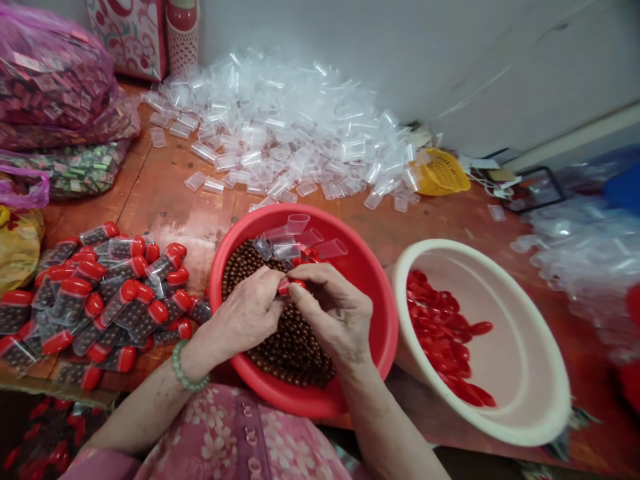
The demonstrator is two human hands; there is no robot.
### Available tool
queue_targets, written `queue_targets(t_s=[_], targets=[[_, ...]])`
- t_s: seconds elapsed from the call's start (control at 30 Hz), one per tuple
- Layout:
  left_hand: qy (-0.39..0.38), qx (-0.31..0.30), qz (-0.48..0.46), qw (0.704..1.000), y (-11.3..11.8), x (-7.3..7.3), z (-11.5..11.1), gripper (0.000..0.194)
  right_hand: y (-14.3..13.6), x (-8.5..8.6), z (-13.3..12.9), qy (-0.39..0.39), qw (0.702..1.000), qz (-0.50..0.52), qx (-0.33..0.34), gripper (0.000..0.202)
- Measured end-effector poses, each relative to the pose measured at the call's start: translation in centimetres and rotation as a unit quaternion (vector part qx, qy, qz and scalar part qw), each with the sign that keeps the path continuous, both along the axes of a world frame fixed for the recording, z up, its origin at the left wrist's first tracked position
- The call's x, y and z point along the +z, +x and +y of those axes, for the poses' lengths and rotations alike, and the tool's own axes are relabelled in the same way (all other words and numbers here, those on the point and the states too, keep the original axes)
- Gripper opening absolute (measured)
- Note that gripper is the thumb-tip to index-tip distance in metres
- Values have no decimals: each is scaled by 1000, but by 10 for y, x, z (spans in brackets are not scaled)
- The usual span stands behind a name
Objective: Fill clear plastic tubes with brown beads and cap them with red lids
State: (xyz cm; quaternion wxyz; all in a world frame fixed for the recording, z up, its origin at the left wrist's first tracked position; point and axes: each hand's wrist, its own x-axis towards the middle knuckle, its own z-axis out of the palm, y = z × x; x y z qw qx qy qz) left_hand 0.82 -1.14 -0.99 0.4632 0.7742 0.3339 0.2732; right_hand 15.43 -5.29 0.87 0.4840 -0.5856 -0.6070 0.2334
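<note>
Over a red basin (387,313), my two hands meet at a small red cap (285,287). My left hand (249,309) is closed, its fingertips pinching the cap's left side; whether a clear tube is attached is hidden by the fingers. From the other side, the thumb and forefinger of my right hand (339,308) press on the same cap. Beneath them lie many round brown beads (295,340). Several clear plastic tubes (287,250) rest on the beads at the back of the basin, beside a few loose red caps (311,255).
Filled red-capped containers (120,290) are heaped at left. A white basin (525,333) with red caps (435,320) stands at right. Behind lie a pile of clear tubes (295,133) and a yellow basket (440,173). Purple bags (55,73) stand back left.
</note>
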Motion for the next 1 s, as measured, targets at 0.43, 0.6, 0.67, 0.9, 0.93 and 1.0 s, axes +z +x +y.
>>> queue_targets(t_s=[0.43,0.6,0.67,0.9,0.93,1.0], targets=[[66,-4,53,996,1,-1,-1,20,0,0,3,-25,998,50,29,13],[82,-6,61,995,3,2,-1,18,3,-7,5,-18,990,139,31,15],[78,-5,56,995,3,2,-1,16,3,-8,6,-15,987,157,32,14],[50,7,37,998,3,1,-2,17,-8,-2,-1,4,994,113,-9,13],[49,10,36,998,3,0,-2,18,-9,-2,-2,9,994,104,-18,13],[50,7,32,998,3,-1,-2,18,-11,-2,-4,16,995,92,-32,13]])
